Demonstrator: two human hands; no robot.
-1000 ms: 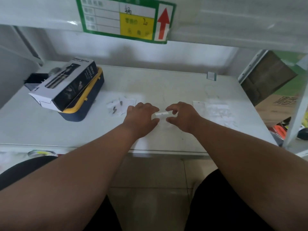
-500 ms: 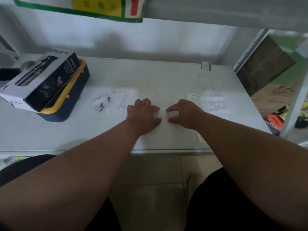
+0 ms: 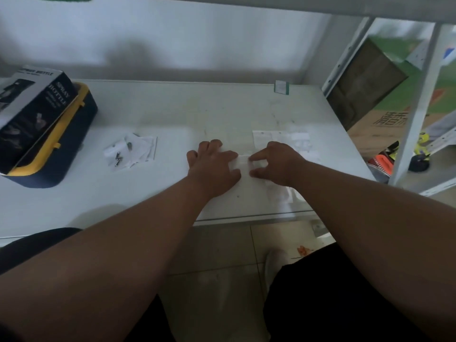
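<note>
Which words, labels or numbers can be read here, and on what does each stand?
"SPRAY BOTTLE": side of the dark box, large letters.
"SPRAY BOTTLE": top edge of the same box, small.
Finer print on the box: blurred.
Printed sheet: too small.
Brown carton, large characters: blurred.
Green-edged tag: unreadable.
White piece held by left hand and right hand: no print seen.

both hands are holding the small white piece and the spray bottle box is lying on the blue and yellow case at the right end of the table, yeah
Not quite. In the head view the spray bottle box lies on the blue and yellow case at the left end of the table, not the right. The left hand and right hand do hold the small white piece.
</note>
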